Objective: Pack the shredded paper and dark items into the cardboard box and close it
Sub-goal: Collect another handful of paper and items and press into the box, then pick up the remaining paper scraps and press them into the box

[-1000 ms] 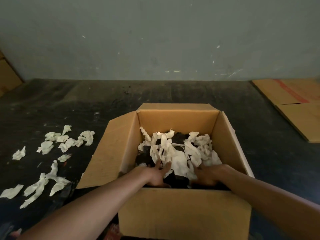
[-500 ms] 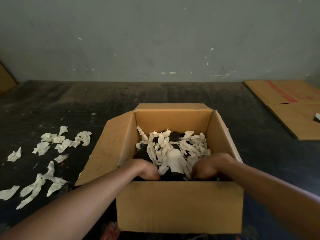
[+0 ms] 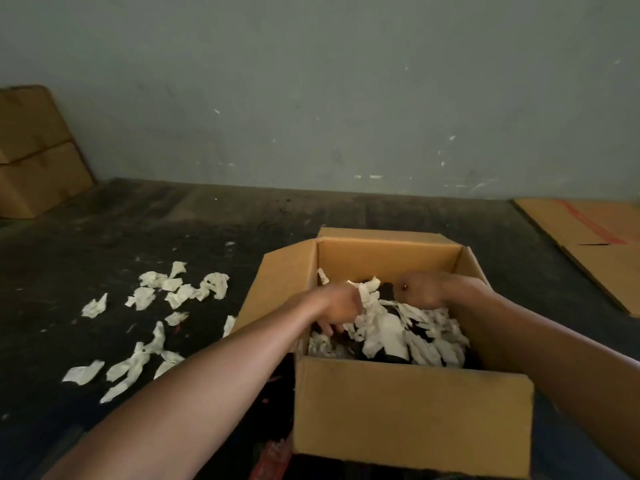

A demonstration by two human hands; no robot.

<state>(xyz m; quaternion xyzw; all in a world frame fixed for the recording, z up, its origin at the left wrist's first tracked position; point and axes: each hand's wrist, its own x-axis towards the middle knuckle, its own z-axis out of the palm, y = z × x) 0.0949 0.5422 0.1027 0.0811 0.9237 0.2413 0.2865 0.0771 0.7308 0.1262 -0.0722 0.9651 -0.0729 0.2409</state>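
An open cardboard box (image 3: 408, 414) stands on the dark floor, its flaps spread. Inside lies a heap of cream shredded paper (image 3: 391, 330) over dark items (image 3: 420, 332). Both my hands are inside the box. My left hand (image 3: 341, 308) is closed on a bunch of the paper strips, lifted above the heap. My right hand (image 3: 420, 289) hovers over the far right of the heap with fingers curled down on paper. More shredded paper (image 3: 152, 306) is scattered on the floor left of the box.
Flattened cardboard sheets (image 3: 595, 244) lie on the floor at the right. Folded boxes (image 3: 34, 150) lean on the grey wall at the far left. Something red and dark (image 3: 273, 452) lies beside the box's near left corner.
Both hands have risen from the near side of the heap, pulling paper strips up. The camera has swung left, so the box now sits further right in view.
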